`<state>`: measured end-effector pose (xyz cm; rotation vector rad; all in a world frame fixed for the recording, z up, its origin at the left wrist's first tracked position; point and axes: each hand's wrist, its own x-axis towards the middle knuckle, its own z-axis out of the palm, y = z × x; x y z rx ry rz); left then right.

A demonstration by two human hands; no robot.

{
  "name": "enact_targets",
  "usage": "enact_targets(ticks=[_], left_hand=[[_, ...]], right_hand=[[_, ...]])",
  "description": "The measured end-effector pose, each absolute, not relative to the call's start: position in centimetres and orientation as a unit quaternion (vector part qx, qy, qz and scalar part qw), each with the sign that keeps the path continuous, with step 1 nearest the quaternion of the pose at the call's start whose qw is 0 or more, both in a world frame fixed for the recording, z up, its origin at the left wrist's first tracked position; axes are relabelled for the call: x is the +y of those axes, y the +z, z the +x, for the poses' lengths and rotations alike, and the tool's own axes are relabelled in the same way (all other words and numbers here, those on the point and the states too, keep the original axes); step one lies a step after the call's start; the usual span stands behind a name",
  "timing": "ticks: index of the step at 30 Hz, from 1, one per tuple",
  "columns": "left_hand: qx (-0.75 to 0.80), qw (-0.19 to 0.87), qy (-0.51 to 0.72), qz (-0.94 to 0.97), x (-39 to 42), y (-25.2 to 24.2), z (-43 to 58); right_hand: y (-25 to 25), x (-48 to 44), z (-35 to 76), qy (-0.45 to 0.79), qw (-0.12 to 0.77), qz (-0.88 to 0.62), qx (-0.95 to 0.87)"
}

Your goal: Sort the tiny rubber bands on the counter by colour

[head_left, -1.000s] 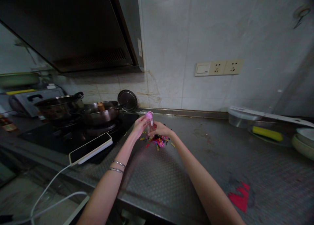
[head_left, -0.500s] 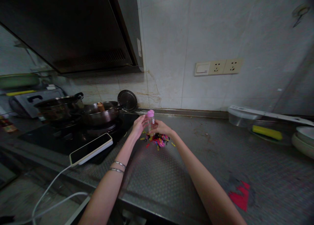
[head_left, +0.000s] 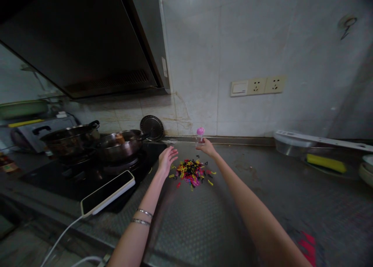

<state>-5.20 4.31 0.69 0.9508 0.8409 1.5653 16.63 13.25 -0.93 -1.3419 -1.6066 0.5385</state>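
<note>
A pile of small colourful elastic hair bands (head_left: 190, 171), mostly yellow, black, red and pink, lies on the metal counter, with a few strays around it. Behind the pile and slightly to its right, my right hand (head_left: 206, 147) grips a small clear bottle (head_left: 200, 140) with a pink top (head_left: 201, 131). The bottle is upright, its lower part partly covered by my fingers. My left hand (head_left: 167, 160) is empty, fingers stretched and apart, just left of the pile. Two silver bangles (head_left: 142, 216) circle my left wrist.
On the left, a white-cased phone (head_left: 107, 193) with a cable rests at the edge of the black stove (head_left: 70, 181), which bears two pans (head_left: 119, 144). A round metal lid (head_left: 152, 128) leans on the wall. At right are a plastic tub (head_left: 291, 144) and a yellow sponge (head_left: 326, 163).
My right hand has carried the bottle right and back, away from my left hand, uncovering the pile. My left hand no longer reaches the bottle. The view has shifted slightly.
</note>
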Motion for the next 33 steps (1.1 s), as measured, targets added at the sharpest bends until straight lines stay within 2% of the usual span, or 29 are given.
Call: enact_targets(ticks=[10,33], left_hand=[[0.365,0.519,0.658,0.405,3.5,0.6,-4.9],[0.367,0.509,0.661,0.411,2.8,1.0,-4.8]], right_hand=[[-2.7,16.2,15.0,0.183,0.423,-0.583,-0.669],[-5.5,17.9,14.0,0.202,0.404,-0.586,-0.673]])
